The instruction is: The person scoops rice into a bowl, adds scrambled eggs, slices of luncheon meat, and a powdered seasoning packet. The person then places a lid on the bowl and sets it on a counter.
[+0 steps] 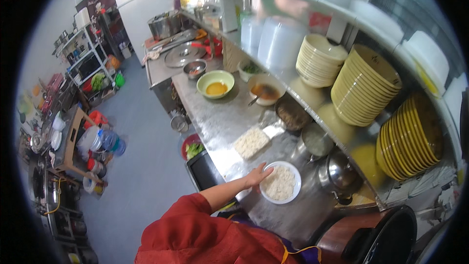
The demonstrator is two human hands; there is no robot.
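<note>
The left hand rests spread, flat fingers on the rim of the white plate of rice, near the tabletop's front edge. Steadying it means pressing the rim lightly. The right hand is out of sight.

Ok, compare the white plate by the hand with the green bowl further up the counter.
The white plate is shallow and holds a heap of white rice; the green bowl is deeper and holds an orange-yellow liquid. The plate lies near the person, with the left hand at its rim; the bowl stands far up the steel counter, untouched. Both are round and sit upright on that counter.
</note>
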